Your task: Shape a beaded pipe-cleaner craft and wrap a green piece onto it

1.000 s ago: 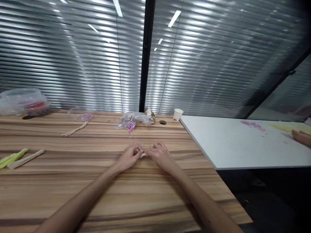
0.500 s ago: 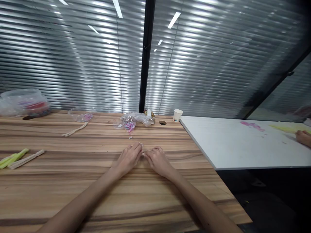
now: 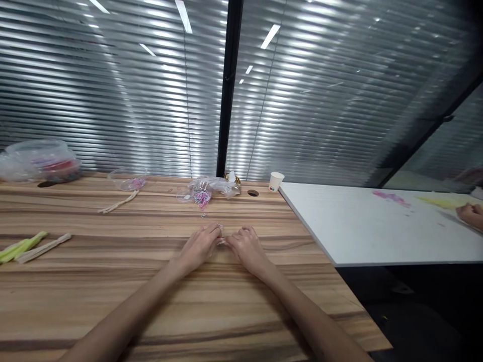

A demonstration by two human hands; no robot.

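My left hand [image 3: 202, 245] and my right hand [image 3: 247, 247] meet over the middle of the wood-grain table [image 3: 181, 311], fingers closed. Between their fingertips runs a small pale strand [image 3: 222, 242], pinched from both sides; its ends are hidden by the fingers. Just beyond my hands lies a tiny bead-like piece [image 3: 203, 215]. Farther back, a small heap of pink and white pieces [image 3: 202, 196] spills from a clear plastic bag [image 3: 221, 185].
A paper cup [image 3: 276, 181] stands by the white table [image 3: 362, 226], where another person's hand [image 3: 470, 215] works. Leftward are a clear bowl [image 3: 127, 179], a pale twisted strip [image 3: 118, 203], yellow-green strips [image 3: 23, 247] and bagged containers [image 3: 45, 161].
My hands stay nearly in place, with the pale strand showing a little more between the fingertips. The whole view has shifted slightly.
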